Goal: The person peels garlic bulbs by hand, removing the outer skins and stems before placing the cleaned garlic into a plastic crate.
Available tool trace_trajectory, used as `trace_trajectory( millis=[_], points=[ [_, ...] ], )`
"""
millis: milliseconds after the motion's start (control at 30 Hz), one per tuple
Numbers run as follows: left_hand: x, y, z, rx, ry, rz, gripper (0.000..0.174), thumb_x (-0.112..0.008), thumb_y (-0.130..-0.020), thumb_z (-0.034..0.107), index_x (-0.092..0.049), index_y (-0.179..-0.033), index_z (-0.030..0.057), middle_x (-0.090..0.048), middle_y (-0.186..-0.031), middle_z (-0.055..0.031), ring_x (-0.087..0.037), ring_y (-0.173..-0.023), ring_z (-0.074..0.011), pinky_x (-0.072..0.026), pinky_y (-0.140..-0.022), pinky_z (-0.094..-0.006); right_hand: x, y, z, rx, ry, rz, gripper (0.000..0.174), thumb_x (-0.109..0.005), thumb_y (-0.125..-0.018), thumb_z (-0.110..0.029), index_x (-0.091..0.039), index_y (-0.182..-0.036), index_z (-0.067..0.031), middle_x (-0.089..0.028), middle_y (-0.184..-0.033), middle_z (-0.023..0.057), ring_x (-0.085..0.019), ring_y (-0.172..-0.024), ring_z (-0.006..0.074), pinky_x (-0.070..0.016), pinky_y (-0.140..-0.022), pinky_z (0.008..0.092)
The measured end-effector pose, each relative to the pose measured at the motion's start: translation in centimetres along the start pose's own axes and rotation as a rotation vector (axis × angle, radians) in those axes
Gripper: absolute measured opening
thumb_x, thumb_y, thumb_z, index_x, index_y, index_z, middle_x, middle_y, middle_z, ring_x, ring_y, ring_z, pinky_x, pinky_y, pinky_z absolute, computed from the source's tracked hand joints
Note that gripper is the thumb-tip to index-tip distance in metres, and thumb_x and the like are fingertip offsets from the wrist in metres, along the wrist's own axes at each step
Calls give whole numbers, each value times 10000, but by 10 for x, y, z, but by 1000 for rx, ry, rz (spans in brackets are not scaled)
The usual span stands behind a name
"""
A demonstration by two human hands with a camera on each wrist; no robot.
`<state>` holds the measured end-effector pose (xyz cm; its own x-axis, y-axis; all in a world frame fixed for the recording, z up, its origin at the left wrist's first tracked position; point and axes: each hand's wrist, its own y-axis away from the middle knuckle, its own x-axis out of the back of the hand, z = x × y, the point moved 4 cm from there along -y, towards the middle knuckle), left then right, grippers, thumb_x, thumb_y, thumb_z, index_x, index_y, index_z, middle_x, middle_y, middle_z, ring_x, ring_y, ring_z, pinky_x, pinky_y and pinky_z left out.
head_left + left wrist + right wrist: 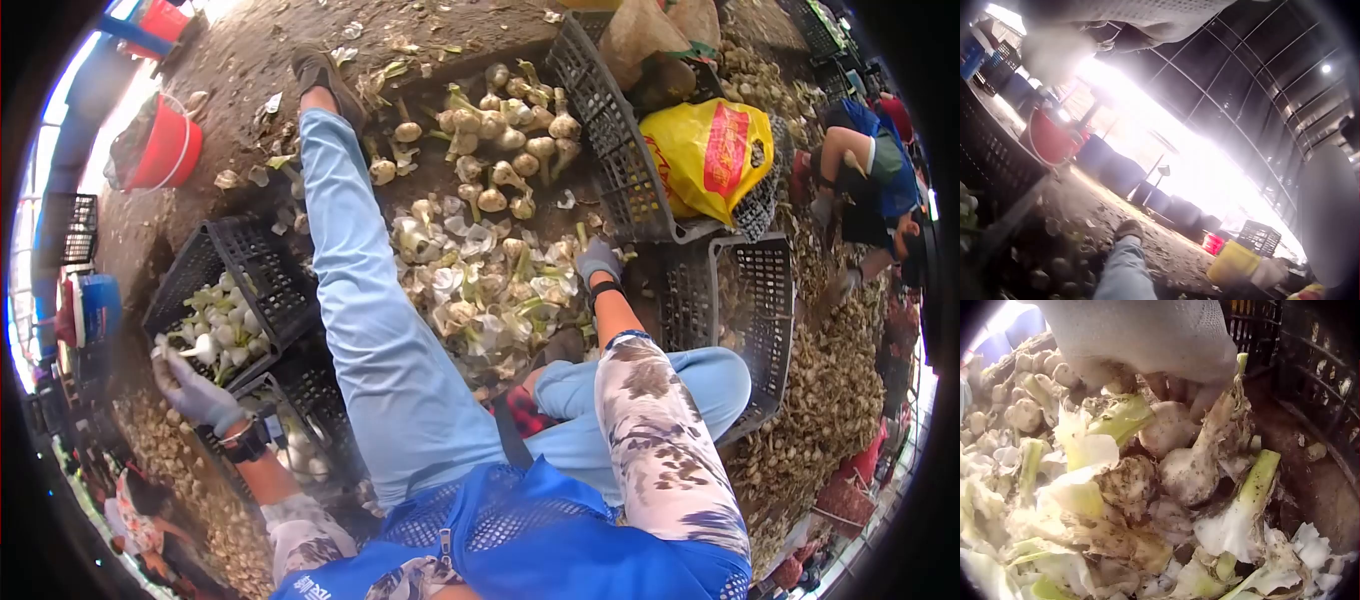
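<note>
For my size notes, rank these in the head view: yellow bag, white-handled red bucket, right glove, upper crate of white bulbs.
Largest to smallest:
Upper crate of white bulbs
Yellow bag
White-handled red bucket
Right glove

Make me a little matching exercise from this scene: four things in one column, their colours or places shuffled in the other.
Things
1. Plastic bag
2. Bucket with white handle
3. Left hand
4. Right hand

Colours or places
a. Beside the crate of white garlic bulbs
b. Yellow with red print
c. At the edge of the heap of garlic peelings
d. Red

Right pairs: 1-b, 2-d, 3-a, 4-c
</note>
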<state>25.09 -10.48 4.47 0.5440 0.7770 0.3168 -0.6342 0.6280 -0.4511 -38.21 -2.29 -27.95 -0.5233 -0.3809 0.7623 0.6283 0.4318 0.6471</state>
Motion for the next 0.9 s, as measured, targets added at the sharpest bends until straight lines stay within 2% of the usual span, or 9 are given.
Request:
trace_trajectory(
  millis=[100,233,267,333,400,500,533,700,900],
  points=[
    [-33,55,5,322,223,-225,274,-520,-1014,185,-626,-1181,-5,-645,-1132,-86,-602,-1007,-155,-479,-904,-293,-9,0,2,-30,85,-43,563,-597,-890,-379,-496,-1420,-216,-476,-1436,105,-502,-1291,322,-464,-1030,475],
    [-106,168,48,388,381,-672,264,-532,-987,133,-576,-1229,37,-618,-1072,-61,-602,-998,-162,-519,-907,-306,12,34,6,-15,-77,235,550,-660,-830,-424,-587,-1333,-214,-494,-1405,115,-493,-1291,333,-459,-1009,479],
    [-118,199,40,147,329,-887,342,-585,-965,153,-530,-1284,42,-587,-1145,-80,-585,-1044,-170,-519,-921,-296,16,44,4,73,-112,402,471,-677,-843,-384,-649,-1232,-121,-582,-1303,136,-584,-1181,292,-503,-943,426],
    [-131,253,64,448,380,-1191,664,-731,-876,239,-416,-1423,35,-515,-1333,-152,-550,-1200,-261,-467,-1021,-357,18,68,-11,195,-605,337,380,-663,-876,-327,-675,-1147,-61,-636,-1210,131,-627,-1079,247,-521,-896,367],
    [-135,280,81,-110,118,-1201,820,-760,-842,274,-324,-1490,24,-403,-1459,-219,-392,-1373,-337,-350,-1126,-411,27,118,-41,399,-1109,164,339,-641,-911,-269,-669,-1125,-8,-674,-1122,112,-652,-980,194,-529,-849,301],
    [-131,294,100,-187,184,-1184,892,-770,-823,276,-270,-1512,13,-323,-1511,-254,-267,-1444,-366,-268,-1166,-406,51,234,-68,567,-1509,-376,370,-609,-954,-282,-621,-1199,-5,-678,-1093,70,-653,-950,163,-521,-841,270],
    [-129,292,103,-245,246,-1170,742,-728,-856,141,-331,-1466,-5,-439,-1397,-178,-492,-1254,-260,-433,-1058,-369,50,260,-71,653,-1562,-384,393,-584,-972,-320,-617,-1183,10,-671,-1070,62,-640,-919,141,-521,-812,270],
    [-107,290,96,250,557,-1376,650,-676,-841,-72,-375,-1417,-39,-506,-1289,-71,-531,-1143,-124,-502,-940,-255,54,308,-67,640,-1482,-558,339,-622,-962,-331,-642,-1109,-26,-642,-897,-16,-568,-735,50,-450,-631,200],
    [-77,279,111,688,864,-1271,585,-657,-894,19,-402,-1419,-24,-559,-1234,-54,-578,-1022,-90,-501,-868,-226,64,333,-58,793,-1463,-584,302,-619,-974,-294,-657,-1046,-3,-633,-862,-23,-538,-720,47,-451,-643,215]
  ],
)
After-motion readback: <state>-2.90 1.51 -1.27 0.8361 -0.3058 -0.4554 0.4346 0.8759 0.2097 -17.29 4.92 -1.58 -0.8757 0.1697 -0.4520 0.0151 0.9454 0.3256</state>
